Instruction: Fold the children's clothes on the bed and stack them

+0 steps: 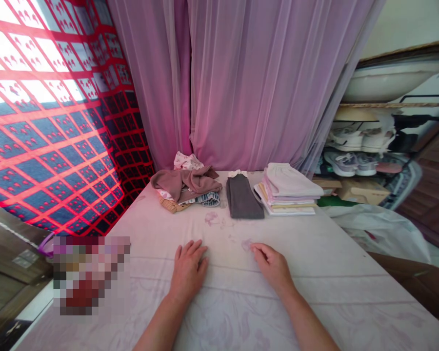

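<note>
My left hand (189,267) lies palm down on a pale, flower-patterned tablecloth (227,287), with its fingers stretched out and slightly apart. To its right, my right hand (274,267) rests on the same cloth with its fingers curled in, and I see nothing held in it. Beyond both hands are folded dark grey trousers (244,197). Right of them stands a stack of folded clothes (290,187), with a pale garment on top. At the left, a crumpled brown garment (190,184) lies over a woven basket (172,204) with other clothes.
A purple curtain (256,87) hangs behind the table. On the left is a red and dark checked cloth (58,126). A shelf at the right holds shoes (351,163) and a white basin (391,82). A pixelated patch covers something at the table's left edge.
</note>
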The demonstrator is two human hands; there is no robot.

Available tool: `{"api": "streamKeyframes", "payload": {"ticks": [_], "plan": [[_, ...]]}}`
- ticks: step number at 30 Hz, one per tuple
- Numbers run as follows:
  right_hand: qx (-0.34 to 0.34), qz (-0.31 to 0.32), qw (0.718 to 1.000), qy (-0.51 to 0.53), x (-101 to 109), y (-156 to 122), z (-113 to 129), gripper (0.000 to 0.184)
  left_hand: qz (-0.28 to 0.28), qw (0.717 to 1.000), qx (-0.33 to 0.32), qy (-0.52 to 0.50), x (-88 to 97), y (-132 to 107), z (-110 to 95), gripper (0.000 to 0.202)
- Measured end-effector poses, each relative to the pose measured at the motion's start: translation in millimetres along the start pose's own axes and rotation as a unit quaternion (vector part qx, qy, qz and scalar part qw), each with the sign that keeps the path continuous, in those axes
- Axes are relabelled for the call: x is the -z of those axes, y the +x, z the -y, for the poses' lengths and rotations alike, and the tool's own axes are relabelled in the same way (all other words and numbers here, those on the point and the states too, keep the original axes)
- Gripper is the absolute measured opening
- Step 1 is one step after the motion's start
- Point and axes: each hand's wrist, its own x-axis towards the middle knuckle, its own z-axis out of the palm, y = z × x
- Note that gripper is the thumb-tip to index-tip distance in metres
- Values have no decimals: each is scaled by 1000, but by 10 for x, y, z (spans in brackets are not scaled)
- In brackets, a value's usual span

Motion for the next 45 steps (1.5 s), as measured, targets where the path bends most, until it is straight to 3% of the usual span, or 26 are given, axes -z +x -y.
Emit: {"api": "streamKeyframes", "payload": {"ticks": [16, 45], "plan": [[7, 7, 1000, -2, 3, 4, -12, 33, -5, 999, -30, 12, -72, -17, 99, 34], [18, 9, 1000, 12, -20, 20, -5, 32, -24, 998, -18, 52, 14, -11, -51, 30]]}}
